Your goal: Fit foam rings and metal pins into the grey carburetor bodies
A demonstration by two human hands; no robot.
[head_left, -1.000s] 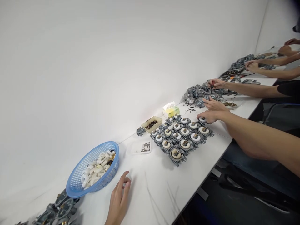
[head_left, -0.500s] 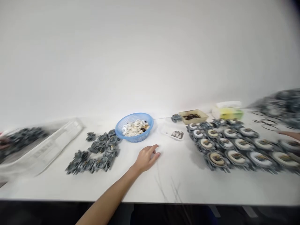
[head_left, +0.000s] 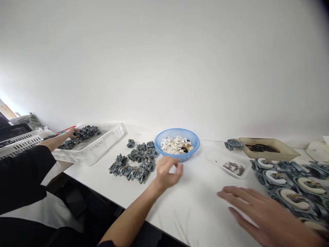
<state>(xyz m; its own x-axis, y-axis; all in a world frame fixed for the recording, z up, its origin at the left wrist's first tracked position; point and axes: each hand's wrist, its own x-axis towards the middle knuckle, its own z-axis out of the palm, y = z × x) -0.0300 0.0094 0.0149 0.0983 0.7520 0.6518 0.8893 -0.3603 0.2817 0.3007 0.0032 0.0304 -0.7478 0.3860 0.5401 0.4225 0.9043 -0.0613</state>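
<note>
Starting at the far left, a co-worker's hand (head_left: 71, 132) in a black sleeve rests among grey parts in a white crate (head_left: 108, 140) at the end of the desk (head_left: 195, 206). Next along lies a loose cluster of grey metal housings (head_left: 133, 163), and just to their right stands the blue basket (head_left: 177, 142) heaped with small white pieces. The left hand (head_left: 168, 171) hovers just in front of that basket, empty, its fingers loosely curled and blurred, nearer to the basket's rim than to the housings. Further right sit a shallow clear tray of small dark bits (head_left: 232, 168) and a beige tray of dark rings (head_left: 264, 148). The right hand (head_left: 264, 214) is low over the bare desk, open with fingers spread, holding nothing, just beside the packed rows of fitted housings (head_left: 290, 181). Judging by the reach, a clean pick from the basket would mean going over the rim and pinching one white piece, without tipping the light basket or nudging the housings alongside.
</note>
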